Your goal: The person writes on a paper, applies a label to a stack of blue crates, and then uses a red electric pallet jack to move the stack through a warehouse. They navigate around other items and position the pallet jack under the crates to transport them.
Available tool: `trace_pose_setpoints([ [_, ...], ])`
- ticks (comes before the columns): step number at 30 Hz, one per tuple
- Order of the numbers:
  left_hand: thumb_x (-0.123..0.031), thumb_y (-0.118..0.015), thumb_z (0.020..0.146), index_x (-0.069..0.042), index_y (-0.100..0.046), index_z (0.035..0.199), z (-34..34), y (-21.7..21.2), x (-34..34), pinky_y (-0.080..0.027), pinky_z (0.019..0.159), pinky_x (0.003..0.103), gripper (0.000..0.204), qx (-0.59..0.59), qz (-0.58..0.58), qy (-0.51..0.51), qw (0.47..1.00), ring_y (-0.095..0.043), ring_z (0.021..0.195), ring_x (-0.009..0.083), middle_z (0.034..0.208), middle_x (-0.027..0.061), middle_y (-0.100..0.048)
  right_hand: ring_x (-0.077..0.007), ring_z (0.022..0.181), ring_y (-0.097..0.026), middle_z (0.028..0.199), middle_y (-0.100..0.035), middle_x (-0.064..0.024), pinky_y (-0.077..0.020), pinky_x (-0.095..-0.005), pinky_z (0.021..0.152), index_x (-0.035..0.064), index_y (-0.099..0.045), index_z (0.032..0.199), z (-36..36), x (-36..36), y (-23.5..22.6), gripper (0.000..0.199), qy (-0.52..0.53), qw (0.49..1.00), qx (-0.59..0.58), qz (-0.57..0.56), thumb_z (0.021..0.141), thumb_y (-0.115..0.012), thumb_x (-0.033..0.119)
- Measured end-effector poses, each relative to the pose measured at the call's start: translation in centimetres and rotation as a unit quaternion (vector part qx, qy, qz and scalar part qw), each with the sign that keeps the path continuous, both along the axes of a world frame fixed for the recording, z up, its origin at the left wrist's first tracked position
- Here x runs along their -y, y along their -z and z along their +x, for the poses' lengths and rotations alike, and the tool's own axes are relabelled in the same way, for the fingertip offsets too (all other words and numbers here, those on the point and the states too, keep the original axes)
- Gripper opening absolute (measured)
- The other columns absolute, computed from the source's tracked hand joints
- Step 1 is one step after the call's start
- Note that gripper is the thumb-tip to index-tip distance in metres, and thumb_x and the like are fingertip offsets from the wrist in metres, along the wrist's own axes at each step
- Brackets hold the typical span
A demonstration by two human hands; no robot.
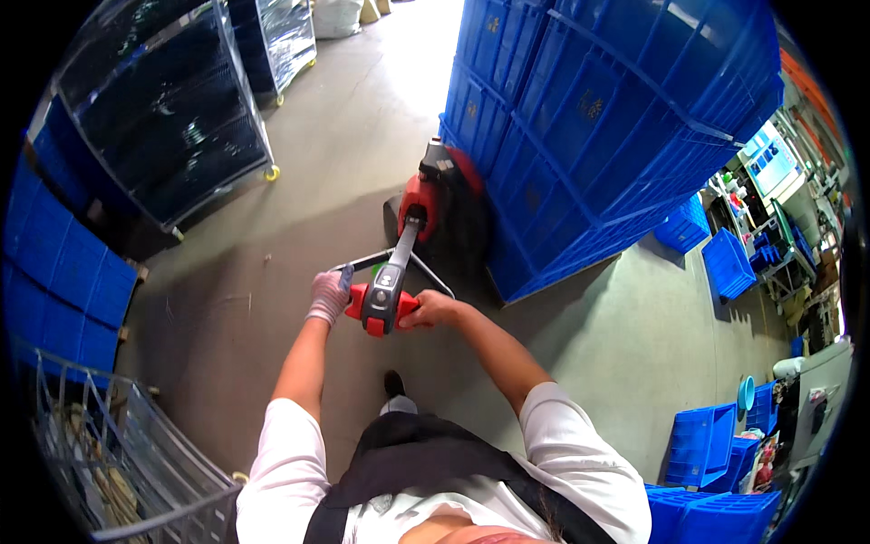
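Note:
Both my hands are on the control handle of a red and grey electric pallet truck [419, 204]. My left hand [330, 295], in a pale striped glove, closes around the left side of the handle [383, 295]. My bare right hand [430, 310] grips the red right side, its fingers partly hidden. A grey tiller arm runs from the handle up to the truck's red body. Right beside and beyond the truck stands a tall stack of blue plastic crates [580, 136]. The truck's forks are out of sight.
A wheeled rack wrapped in dark film [168, 118] stands at the far left. Blue crates on pallets [68, 263] line the left side, with a metal cage cart [136, 444] nearer me. More blue bins [702, 444] and a cluttered workbench [788, 245] lie at the right.

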State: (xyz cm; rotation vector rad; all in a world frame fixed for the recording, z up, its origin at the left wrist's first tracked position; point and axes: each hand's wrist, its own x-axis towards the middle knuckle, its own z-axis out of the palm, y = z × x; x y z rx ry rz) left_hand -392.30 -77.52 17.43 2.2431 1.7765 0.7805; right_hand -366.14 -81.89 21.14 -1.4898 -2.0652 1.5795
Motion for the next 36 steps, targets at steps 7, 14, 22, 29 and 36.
trace_pose_setpoints([
  [7,-0.049,-0.056,0.074,-0.009,-0.065,0.072,2.3,-3.9,6.7,-0.05,0.063,0.044,0.041,-0.03,0.007,-0.034,0.999,-0.064,0.073,0.0338,0.078,0.016,-0.065,-0.0091,0.051,-0.049,0.06,-0.054,0.0003,-0.0371,-0.0255,0.047,0.0072,-0.065,0.073,1.7,4.9,-2.0,0.02,0.017,0.999,0.043,0.018,0.071,-0.077,0.023],
  [14,-0.037,-0.031,0.091,-0.011,-0.067,0.086,-0.2,-6.0,14.2,-0.046,0.081,0.044,0.044,-0.012,-0.117,-0.06,0.991,-0.062,0.087,0.0335,0.086,0.0173,-0.066,-0.0088,0.054,-0.049,0.063,-0.056,0.0008,-0.0357,-0.0244,0.048,0.0037,-0.064,0.075,-0.6,8.9,-2.5,0.017,-0.029,0.999,0.019,-0.025,0.071,-0.076,0.016],
  [22,-0.028,-0.051,0.076,-0.01,-0.069,0.095,-0.1,-5.8,19.6,-0.048,0.078,0.042,0.031,-0.078,-0.138,0.012,0.987,-0.065,0.091,0.0288,0.094,0.0164,-0.067,-0.0088,0.056,-0.052,0.064,-0.058,0.0004,-0.0389,-0.0242,0.05,0.0049,-0.064,0.08,0.3,15.1,-2.8,0.019,-0.03,0.999,0.037,-0.014,0.07,-0.076,0.017],
  [29,-0.034,-0.043,0.086,-0.01,-0.068,0.069,-5.2,-4.2,28.5,-0.045,0.07,0.045,0.039,-0.018,-0.081,-0.006,0.997,-0.063,0.071,0.0324,0.072,0.0135,-0.066,-0.0087,0.057,-0.051,0.062,-0.056,0.0008,-0.0384,-0.025,0.052,0.0077,-0.062,0.072,-4.8,23.7,-2.6,0.02,-0.039,0.999,0.028,-0.014,0.068,-0.076,0.022],
  [36,-0.042,-0.03,0.093,-0.006,-0.066,0.07,-5.2,-6.1,33.7,-0.044,0.071,0.046,0.056,-0.043,-0.096,0.019,0.994,-0.061,0.073,0.0374,0.073,0.018,-0.063,-0.0113,0.054,-0.051,0.06,-0.056,-0.0008,-0.0403,-0.0264,0.052,0.007,-0.065,0.073,-4.9,30.1,-4.3,0.029,-0.027,0.997,0.03,-0.067,0.066,-0.08,0.031],
])
